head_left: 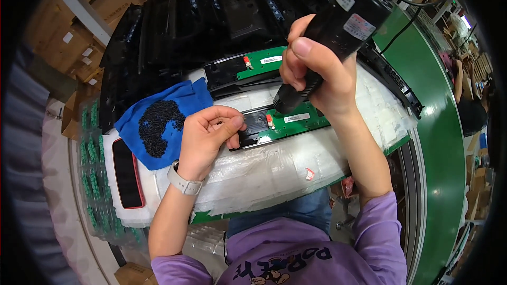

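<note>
My right hand (322, 68) is wrapped round a black electric screwdriver (346, 18). The driver is tilted, its tip end low over a green circuit board (298, 118) with a small red-and-white connector. That board lies in a long black plastic panel (253, 121) on the padded table. At the panel's left end is my left hand (208, 132), thumb and forefinger pressed together and the other fingers curled at the panel's edge. Whatever sits in that pinch is too small to make out. Left of it, a heap of small black screws (158, 121) rests on a blue cloth (138, 150).
Behind lies a second black panel with a green board (259, 64). Stacked black plastic panels (222, 16) fill the far side. A red-edged phone (127, 174) lies at the left, beside clear trays of green parts (90, 174). Cables hang at upper right; a person (467, 100) is far right.
</note>
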{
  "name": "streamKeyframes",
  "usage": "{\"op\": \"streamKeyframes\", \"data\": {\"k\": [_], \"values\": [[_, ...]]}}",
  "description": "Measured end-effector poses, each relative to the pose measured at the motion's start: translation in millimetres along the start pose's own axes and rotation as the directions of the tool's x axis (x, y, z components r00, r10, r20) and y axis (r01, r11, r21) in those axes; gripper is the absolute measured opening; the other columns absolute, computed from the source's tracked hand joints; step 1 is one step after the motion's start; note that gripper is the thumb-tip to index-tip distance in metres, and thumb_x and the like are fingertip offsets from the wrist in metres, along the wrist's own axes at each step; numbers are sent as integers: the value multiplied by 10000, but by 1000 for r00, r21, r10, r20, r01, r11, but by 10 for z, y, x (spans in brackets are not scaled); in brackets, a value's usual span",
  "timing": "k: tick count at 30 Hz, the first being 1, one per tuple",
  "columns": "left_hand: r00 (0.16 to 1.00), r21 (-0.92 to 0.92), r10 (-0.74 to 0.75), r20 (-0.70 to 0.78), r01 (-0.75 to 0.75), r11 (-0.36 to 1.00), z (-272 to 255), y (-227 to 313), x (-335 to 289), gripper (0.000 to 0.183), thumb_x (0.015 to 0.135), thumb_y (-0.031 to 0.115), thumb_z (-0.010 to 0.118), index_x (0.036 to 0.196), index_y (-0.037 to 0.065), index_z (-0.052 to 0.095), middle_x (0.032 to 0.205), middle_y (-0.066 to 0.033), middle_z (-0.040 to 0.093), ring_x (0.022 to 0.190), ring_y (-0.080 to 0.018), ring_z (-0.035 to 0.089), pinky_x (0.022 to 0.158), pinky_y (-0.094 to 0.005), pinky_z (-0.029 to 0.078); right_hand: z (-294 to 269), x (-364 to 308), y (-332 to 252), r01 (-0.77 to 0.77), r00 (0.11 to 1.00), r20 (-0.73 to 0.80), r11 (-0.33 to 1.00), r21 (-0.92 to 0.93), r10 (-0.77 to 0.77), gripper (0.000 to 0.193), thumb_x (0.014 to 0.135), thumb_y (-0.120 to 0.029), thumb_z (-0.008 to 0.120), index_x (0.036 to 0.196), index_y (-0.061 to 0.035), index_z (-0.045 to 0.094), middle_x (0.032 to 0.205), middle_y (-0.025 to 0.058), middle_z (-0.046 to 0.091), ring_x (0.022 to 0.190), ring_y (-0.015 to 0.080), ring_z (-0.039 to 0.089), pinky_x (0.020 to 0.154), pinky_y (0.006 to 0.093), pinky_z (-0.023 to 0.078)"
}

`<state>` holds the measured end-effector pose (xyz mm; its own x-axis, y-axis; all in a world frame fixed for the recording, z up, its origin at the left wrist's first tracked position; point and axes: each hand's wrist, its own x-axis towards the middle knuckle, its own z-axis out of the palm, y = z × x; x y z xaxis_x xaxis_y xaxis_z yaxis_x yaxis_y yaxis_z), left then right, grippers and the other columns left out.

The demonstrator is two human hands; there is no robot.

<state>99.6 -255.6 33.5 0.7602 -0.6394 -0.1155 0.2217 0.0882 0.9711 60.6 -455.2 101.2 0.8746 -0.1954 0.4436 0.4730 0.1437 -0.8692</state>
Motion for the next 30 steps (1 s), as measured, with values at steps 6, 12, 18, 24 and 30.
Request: {"op": "streamKeyframes", "data": {"k": [6,12,18,24,30], "values": [[998,5,-69,7,69,998,38,-28,23,132,854,96,597,921,-16,612,788,-79,639,538,-67,511,504,-181,417,60,20,28,-23,998,54,999,-45,25,199,735,-152,600,769,3,480,517,54,455,400,127,430,382,240,334],[994,22,-105,10,105,994,16,-70,51,135,863,99,586,901,-28,612,749,-68,632,531,-59,528,484,-176,406,171,14,71,-8,996,83,997,-82,15,173,675,-117,710,672,0,584,584,10,574,527,71,534,494,215,423],[993,19,-118,26,118,993,13,-78,60,125,862,102,590,870,-21,608,720,-58,622,517,-58,522,469,-174,387,127,1,26,-43,990,132,995,-89,54,155,672,-93,708,694,-5,582,606,5,575,557,67,540,512,210,426],[998,21,-62,-10,62,998,63,-46,29,117,862,93,588,849,-23,600,726,-69,620,514,-61,521,468,-172,385,110,-107,43,38,997,60,999,21,-40,198,710,-101,652,809,-15,503,546,36,483,417,92,458,387,214,342],[1000,-25,-23,-2,23,999,150,-19,-29,130,871,111,578,844,-15,586,722,-74,613,492,-72,503,458,-177,385,-112,-121,-85,207,956,39,766,609,-289,227,856,-208,433,976,-21,476,558,28,429,412,131,407,480,305,396]]}}
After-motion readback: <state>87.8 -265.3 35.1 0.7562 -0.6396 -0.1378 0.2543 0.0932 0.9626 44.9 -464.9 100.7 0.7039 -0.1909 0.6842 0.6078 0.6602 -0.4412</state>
